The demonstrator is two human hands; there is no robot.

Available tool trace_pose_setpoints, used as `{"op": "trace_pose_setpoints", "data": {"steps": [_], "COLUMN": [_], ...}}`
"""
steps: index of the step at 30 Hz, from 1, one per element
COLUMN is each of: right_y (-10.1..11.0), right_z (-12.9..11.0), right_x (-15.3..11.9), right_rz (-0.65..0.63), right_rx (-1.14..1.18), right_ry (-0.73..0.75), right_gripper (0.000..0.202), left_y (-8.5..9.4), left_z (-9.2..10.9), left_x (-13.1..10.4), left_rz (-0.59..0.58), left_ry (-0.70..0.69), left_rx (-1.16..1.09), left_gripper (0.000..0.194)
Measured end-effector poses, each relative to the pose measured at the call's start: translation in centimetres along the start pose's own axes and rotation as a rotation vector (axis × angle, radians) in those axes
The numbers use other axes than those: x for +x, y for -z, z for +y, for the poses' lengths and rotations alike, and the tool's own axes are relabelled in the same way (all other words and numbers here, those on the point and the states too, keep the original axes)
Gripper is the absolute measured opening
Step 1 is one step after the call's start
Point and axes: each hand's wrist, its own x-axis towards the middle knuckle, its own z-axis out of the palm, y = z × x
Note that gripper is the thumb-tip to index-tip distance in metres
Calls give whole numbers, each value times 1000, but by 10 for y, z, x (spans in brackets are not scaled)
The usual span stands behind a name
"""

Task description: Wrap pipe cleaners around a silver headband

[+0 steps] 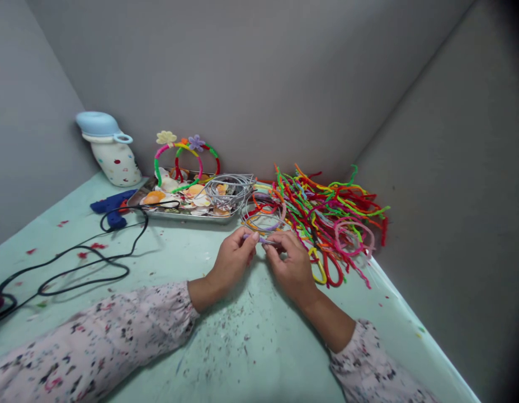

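Mint-green worktop (226, 364), grey wall (251, 84) | lavender pipe cleaner (264, 241) pinched by left hand (235, 254) and right hand (291, 264) | piece could be tugged loose if snagged by nearby wire loops (263, 230)

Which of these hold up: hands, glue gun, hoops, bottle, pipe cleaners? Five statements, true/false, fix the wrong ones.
1. The left hand and right hand meet at a thin purple piece. True.
2. The glue gun lies right of the metal tray. False: the blue glue gun is left of the metal tray.
3. Flowers top two hoops at the tray. True.
4. The bottle has a red lid. False: the lid is light blue.
5. The pipe cleaners are all white. False: the pipe cleaners include red, green and orange.
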Motion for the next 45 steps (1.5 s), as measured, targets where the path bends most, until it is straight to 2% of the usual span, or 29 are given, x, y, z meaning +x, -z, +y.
{"op": "trace_pose_setpoints", "data": {"steps": [14,27,37,45], "right_y": [1,-2,-4,-1], "right_z": [5,6,6,6], "right_x": [-1,-2,0,-1], "right_rz": [-1,20,47,42], "right_rx": [-6,-66,-93,-75], "right_ry": [70,15,49,63], "right_gripper": [11,5,7,16], "left_y": [1,-1,-1,0], "left_z": [-2,-2,-3,-6], "left_x": [1,0,0,3], "left_rz": [5,-27,-51,-140], "left_ry": [42,34,50,71], "left_rx": [36,41,35,64], "left_gripper": [32,31,32,38]}}
